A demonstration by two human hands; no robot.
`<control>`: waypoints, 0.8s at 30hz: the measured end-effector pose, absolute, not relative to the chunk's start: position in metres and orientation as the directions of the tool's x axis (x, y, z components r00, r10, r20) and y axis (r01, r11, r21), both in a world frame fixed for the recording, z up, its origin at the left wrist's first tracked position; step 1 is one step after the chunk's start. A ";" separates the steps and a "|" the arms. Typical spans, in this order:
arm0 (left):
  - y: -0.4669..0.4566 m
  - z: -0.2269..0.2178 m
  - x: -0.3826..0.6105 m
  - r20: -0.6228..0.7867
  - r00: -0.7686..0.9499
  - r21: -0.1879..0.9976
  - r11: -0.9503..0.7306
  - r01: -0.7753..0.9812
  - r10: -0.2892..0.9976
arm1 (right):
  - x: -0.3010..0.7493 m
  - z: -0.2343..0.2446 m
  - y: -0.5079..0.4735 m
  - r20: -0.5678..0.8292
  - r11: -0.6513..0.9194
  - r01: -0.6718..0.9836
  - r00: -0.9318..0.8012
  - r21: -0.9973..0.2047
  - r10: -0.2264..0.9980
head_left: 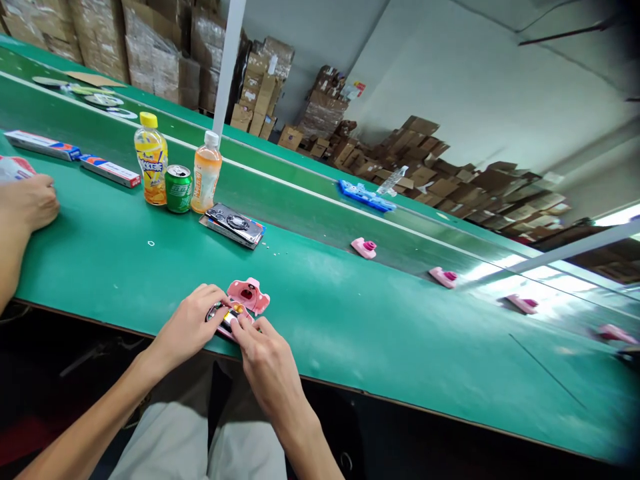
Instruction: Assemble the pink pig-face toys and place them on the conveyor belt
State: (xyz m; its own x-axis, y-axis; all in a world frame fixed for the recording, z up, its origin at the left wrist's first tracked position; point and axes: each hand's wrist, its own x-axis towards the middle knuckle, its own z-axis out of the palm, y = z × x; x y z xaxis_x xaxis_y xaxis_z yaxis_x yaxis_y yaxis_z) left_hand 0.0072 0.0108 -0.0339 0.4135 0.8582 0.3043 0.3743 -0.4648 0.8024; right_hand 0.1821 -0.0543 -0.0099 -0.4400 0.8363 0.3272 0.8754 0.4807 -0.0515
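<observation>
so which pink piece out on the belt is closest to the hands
The pink piece at the left end of the row of four, nearest the left hand and right hand; the other three pink pieces lie further right, each further away.

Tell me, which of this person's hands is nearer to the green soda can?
Left. The left hand rests on the pink plastic toy, with the green soda can standing beyond it, almost straight ahead. The right hand is also on the toy, but farther off to the can's right.
</observation>
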 end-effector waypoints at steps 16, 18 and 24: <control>0.002 -0.049 -0.023 0.422 0.617 0.492 -0.739 0.460 0.665 | 0.194 -0.059 -0.068 0.524 0.468 0.818 -0.251 -0.334 0.814; 0.001 -0.050 -0.022 0.443 0.614 0.469 -0.752 0.463 0.654 | 0.196 -0.057 -0.070 0.590 0.434 0.770 -0.094 -0.467 0.802; 0.003 -0.050 -0.018 0.446 0.605 0.429 -0.751 0.503 0.660 | 0.217 0.008 -0.014 0.293 0.014 0.782 0.217 -0.623 0.931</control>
